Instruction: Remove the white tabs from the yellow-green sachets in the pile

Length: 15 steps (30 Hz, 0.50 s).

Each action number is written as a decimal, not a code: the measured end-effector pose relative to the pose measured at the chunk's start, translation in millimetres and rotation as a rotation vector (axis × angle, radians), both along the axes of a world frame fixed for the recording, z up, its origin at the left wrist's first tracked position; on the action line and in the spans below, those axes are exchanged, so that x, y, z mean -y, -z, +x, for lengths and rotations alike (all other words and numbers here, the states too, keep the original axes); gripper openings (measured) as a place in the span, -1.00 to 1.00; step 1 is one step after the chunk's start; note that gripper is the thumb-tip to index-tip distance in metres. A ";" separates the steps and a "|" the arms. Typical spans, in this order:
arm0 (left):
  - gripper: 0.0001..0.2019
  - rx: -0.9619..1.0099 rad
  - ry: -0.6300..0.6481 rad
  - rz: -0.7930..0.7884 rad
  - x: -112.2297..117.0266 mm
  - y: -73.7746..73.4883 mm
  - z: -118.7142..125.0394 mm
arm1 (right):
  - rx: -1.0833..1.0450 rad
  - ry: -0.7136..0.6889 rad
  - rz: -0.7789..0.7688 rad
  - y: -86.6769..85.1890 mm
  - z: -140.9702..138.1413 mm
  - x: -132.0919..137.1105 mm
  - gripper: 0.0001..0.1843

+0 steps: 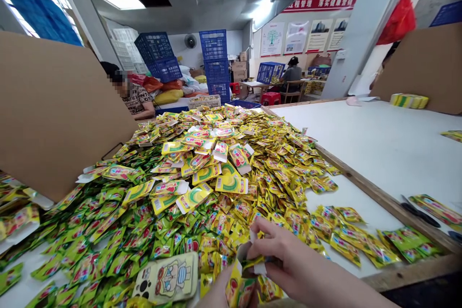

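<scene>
- Held carton, bottom centre, in left hand, fingers wrapped around.
- Ran lengthwise up toward right fingers.
- Had right hand at flaps, fingers half-curled; couldn't confirm grip.

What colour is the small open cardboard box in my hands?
The small open cardboard box is mainly yellow outside, shown best in the head view.

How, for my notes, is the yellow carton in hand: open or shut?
Open: the yellow carton has unfolded flaps beside the right hand.
</scene>
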<state>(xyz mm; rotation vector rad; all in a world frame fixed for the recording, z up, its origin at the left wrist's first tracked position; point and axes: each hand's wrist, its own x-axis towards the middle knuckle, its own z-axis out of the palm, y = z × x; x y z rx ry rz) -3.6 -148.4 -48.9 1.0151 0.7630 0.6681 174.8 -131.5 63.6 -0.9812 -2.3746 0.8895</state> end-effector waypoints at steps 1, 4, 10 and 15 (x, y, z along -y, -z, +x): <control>-0.46 -0.056 -0.011 0.029 1.2 -2.8 1.0 | 0.019 0.013 0.008 0.1 0.6 2.3 -0.55; -0.45 -0.207 -0.015 0.073 5.4 -15.3 0.9 | 0.059 -0.016 0.014 2.1 6.8 5.2 -0.47; -0.45 -0.320 0.108 0.159 7.6 -25.7 -11.2 | -0.100 -0.001 -0.012 13.0 18.7 1.4 -0.65; -0.45 -0.345 0.212 0.246 1.5 -13.1 -6.6 | -0.162 -0.118 -0.052 15.3 10.5 14.3 -0.70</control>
